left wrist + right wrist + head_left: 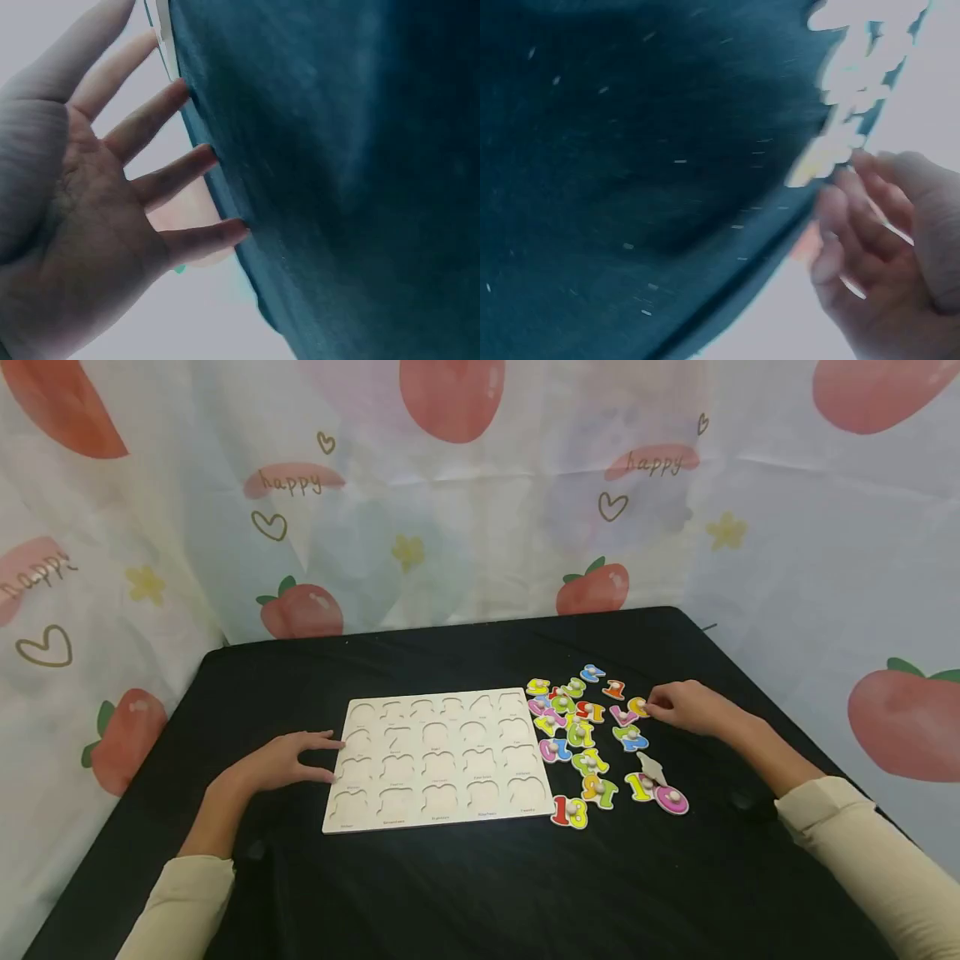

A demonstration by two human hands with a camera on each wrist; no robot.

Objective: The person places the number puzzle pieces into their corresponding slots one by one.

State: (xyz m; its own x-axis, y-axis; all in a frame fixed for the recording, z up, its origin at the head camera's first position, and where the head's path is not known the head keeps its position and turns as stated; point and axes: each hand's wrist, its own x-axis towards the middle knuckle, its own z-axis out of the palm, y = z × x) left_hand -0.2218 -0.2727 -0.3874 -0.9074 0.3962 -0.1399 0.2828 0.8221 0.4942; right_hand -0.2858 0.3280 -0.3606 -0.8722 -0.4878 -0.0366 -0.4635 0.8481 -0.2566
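Observation:
A pale wooden number-puzzle board (437, 760) with rows of cut-out recesses lies on the black table. At its left edge is my left hand (281, 762), fingers spread and straight, fingertips right at the rim; in the left wrist view the left hand (97, 202) shows an open palm. My right hand (693, 706) pinches a small yellow-orange number piece (637, 705) with thumb and fingertips, at the right side of the loose pieces. In the right wrist view the right hand (885, 232) has curled fingers, with the pieces washed out by glare.
Several knobbed number pieces lie bunched right of the board, among them a red-and-yellow 18 (570, 812), a blue piece (592, 673) and a pink 0 (671, 799). A grey-white piece (651, 768) leans over a yellow 1 (639, 787). A printed curtain (480, 527) hangs behind the table.

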